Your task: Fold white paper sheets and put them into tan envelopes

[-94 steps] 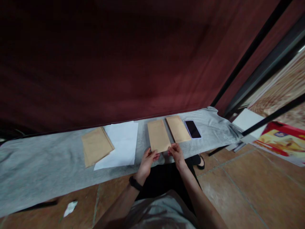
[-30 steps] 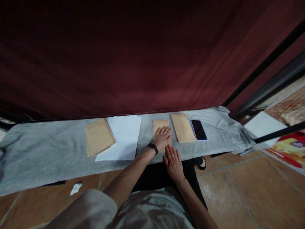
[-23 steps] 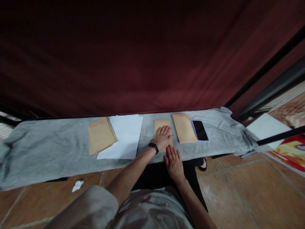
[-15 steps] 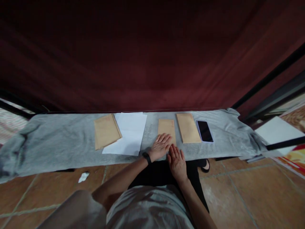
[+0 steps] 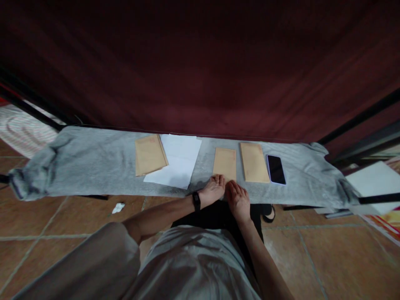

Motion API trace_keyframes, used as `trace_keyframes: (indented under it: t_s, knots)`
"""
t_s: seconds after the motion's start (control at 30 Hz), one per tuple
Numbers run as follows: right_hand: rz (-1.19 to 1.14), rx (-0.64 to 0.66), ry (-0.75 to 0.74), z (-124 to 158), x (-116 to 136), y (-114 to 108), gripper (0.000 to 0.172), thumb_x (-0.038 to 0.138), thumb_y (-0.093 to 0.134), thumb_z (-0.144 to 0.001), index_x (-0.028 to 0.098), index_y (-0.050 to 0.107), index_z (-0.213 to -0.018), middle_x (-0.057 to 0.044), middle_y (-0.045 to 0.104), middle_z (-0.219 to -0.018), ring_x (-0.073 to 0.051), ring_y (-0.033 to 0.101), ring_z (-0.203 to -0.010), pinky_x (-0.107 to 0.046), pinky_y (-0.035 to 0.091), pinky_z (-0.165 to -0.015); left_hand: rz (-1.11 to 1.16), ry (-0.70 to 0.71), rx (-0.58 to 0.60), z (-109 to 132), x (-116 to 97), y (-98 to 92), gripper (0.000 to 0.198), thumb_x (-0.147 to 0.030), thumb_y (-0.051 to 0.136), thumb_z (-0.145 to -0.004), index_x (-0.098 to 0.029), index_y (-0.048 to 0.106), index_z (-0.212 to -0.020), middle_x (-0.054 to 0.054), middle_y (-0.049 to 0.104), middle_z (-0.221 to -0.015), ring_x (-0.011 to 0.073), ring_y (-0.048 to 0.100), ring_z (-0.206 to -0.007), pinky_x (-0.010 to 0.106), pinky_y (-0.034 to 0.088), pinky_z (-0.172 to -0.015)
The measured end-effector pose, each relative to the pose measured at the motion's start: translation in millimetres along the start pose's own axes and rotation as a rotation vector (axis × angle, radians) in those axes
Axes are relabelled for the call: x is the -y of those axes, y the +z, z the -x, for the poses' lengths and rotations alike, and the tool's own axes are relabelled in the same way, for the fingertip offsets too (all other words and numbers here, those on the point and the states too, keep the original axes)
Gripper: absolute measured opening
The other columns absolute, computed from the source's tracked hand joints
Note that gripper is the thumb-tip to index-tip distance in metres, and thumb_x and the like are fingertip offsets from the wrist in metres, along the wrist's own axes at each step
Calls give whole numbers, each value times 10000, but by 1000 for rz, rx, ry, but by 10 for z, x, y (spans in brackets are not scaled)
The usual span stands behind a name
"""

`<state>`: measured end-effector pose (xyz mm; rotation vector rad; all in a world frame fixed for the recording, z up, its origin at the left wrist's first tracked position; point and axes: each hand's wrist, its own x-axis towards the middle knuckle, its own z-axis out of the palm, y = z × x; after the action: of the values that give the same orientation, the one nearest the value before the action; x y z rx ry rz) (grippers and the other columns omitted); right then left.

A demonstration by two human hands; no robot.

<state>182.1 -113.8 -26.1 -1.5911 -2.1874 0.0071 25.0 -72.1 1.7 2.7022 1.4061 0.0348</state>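
Observation:
A brown paper envelope (image 5: pixel 225 160) lies on the grey cloth directly in front of me, with small red print near its far right corner. My left hand (image 5: pixel 213 189), with a dark watch at the wrist, has its fingers bent and closed on the envelope's near end. Close beside it, my right hand (image 5: pixel 238 199) also has curled fingers pressed together at that same end. Both hands cover the near edge, so its fold or flap is hidden. To the right lies a second brown envelope (image 5: pixel 254 162), untouched.
White paper sheets (image 5: pixel 179 160) lie to the left, partly under a small stack of brown envelopes (image 5: pixel 150 155). A phone (image 5: pixel 276 170) rests at the right. The grey cloth (image 5: pixel 93 162) covers a narrow bench against a dark red curtain (image 5: pixel 200 83). Crumpled white paper (image 5: pixel 118 207) is on the tiled floor.
Both hands have drawn back from lying flat on the envelope to its near end, and their fingers have curled in. The camera view has shifted and tilted slightly.

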Motion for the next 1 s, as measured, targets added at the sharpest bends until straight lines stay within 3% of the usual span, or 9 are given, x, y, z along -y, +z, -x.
trace_keyframes:
  t_s: [0.27,0.4,0.47,0.57,0.63,0.73,0.83,0.9,1.0]
  knots:
    - [2,83,34,-125,13,-36,364,234,467,-1006,150,583,-1340,-152,618,-1380,-262,582,-1230,-384,410,-1034,31,11,-12,-17,12,-14,463,31,426,-856,22,565,-1298,345,551,-1344,365,582,-1240,475,459,-984]
    - [-21,136,61,-248,39,-107,356,152,451,-978,196,622,-1288,-111,634,-1368,-236,612,-1197,-340,457,-983,201,-28,-37,-3,60,-120,411,21,442,-863,-47,637,-1218,276,621,-1297,333,607,-1218,454,456,-1009]
    - [-31,136,76,-276,35,-143,394,118,440,-962,198,618,-1305,-100,638,-1366,-233,602,-1225,-337,468,-992,381,-62,-102,33,120,-182,402,-35,491,-878,-108,633,-1247,210,628,-1327,305,578,-1270,442,426,-1073]
    - [-44,113,92,-275,1,-170,484,84,433,-938,205,573,-1385,-95,621,-1393,-234,570,-1281,-345,477,-1017,731,-247,-353,109,222,-213,482,-188,606,-885,-182,557,-1364,143,553,-1446,277,465,-1392,416,364,-1157]
    - [-59,100,90,-264,-26,-170,531,66,438,-919,213,552,-1416,-94,609,-1408,-231,555,-1303,-348,480,-1030,1041,-454,-455,150,268,-172,532,-268,664,-869,-198,538,-1381,132,630,-1340,269,571,-1284,388,469,-1065]
    - [-86,83,93,-259,-44,-169,541,69,449,-913,230,555,-1418,-86,599,-1422,-228,541,-1321,-354,478,-1046,1613,-711,-260,164,289,-56,498,-365,712,-858,-167,577,-1295,105,745,-984,229,734,-877,345,590,-790]
    - [-173,76,117,-258,-32,-176,506,93,441,-927,256,588,-1383,-69,594,-1429,-237,526,-1338,-384,458,-1079,2006,-768,-49,107,286,38,312,-343,756,-838,-128,674,-1049,115,751,-826,210,740,-738,305,591,-700]
    - [-321,45,169,-244,-27,-172,480,117,436,-931,262,612,-1354,-64,569,-1456,-244,506,-1361,-411,431,-1112,2106,-771,-56,48,285,69,217,-253,813,-781,-127,690,-908,108,753,-795,204,742,-729,272,581,-679]
    - [-565,-94,370,-197,-40,-124,457,252,452,-952,218,570,-1393,-114,519,-1495,-275,523,-1347,-460,420,-1124,2141,-797,-143,-16,290,87,206,-138,851,-710,-116,683,-827,82,748,-759,187,738,-692,240,566,-649]
